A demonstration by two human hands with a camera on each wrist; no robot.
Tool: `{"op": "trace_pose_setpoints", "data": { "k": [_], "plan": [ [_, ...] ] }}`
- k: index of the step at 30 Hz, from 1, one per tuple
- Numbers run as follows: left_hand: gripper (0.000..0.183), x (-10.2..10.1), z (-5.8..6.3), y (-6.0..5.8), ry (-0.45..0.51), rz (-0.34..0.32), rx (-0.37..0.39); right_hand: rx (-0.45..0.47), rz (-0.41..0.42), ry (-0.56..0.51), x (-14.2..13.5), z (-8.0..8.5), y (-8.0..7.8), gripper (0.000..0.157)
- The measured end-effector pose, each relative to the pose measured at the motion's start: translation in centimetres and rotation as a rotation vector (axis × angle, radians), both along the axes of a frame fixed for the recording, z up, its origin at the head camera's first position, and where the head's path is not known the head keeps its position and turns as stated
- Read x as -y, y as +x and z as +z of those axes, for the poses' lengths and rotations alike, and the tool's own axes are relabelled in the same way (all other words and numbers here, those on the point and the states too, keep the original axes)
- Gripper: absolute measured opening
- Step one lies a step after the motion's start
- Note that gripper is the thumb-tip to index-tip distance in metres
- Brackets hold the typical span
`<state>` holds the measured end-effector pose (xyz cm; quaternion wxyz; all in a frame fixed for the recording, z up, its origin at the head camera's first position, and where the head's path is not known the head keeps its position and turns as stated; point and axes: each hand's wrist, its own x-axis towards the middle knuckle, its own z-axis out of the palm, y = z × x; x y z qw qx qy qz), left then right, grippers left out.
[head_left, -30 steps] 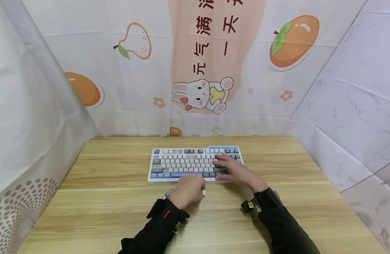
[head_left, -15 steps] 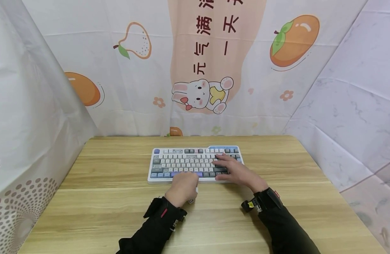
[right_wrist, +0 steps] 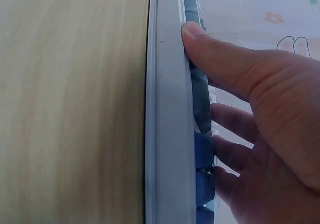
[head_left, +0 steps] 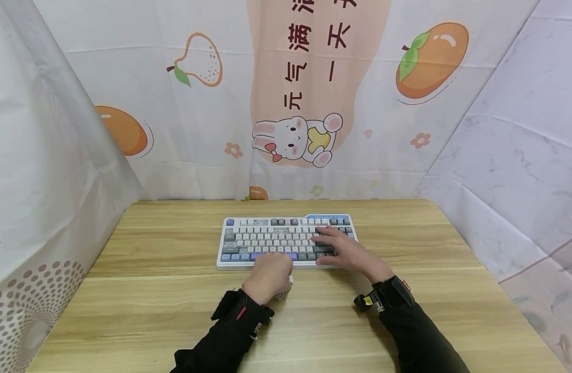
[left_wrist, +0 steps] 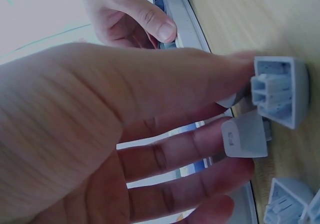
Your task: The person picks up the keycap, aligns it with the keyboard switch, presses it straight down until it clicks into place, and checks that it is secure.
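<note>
A white keyboard [head_left: 267, 235] with white, grey, blue and purple keycaps lies on the wooden table. My left hand [head_left: 268, 277] is low at its front edge, fingers curled among loose keycaps. Between thumb and index finger sits a pale keycap [left_wrist: 228, 101], mostly hidden by the thumb. An upturned keycap [left_wrist: 281, 91] lies beside the thumb tip, its stem showing. Close to the middle fingertip is another keycap [left_wrist: 245, 136] with a small legend. My right hand [head_left: 348, 253] rests spread on the keyboard's right part; its thumb touches the front edge.
More loose keycaps [left_wrist: 286, 204] lie on the table near the left fingers. Bare wood of the table [head_left: 164, 305] surrounds the keyboard. A printed cloth [head_left: 206, 129] hangs behind the table, and white cloth walls it on both sides.
Over the first half second my left hand shifts left and slightly forward; since then it has barely moved. A grey keycap once visible left of it is now hidden. My right hand stays put.
</note>
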<state>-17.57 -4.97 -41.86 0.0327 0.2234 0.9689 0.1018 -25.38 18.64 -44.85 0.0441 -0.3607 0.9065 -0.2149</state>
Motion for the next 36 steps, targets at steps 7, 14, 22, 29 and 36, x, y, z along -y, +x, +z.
{"op": "trace_pose_setpoints", "data": {
  "k": [7,14,22,29,36],
  "plan": [
    [0.045,-0.2,-0.3,-0.5,0.077,-0.018,-0.002,0.001,-0.010,0.003,0.0,0.0,0.0,0.063],
    [0.036,0.1,-0.7,-1.2,0.220,-0.026,-0.078,0.003,0.000,-0.005,-0.1,-0.1,0.1,0.062],
    [0.012,2.4,0.2,-3.6,0.303,0.032,-0.156,-0.010,0.000,-0.009,0.0,0.0,0.2,0.062],
    [0.024,5.2,0.6,-6.3,0.382,0.098,-0.196,0.010,0.010,-0.007,0.3,0.2,0.3,0.063],
    [0.024,6.8,0.4,-8.5,0.343,0.139,-0.244,0.001,-0.016,0.005,0.2,0.1,0.2,0.063]
  ]
}}
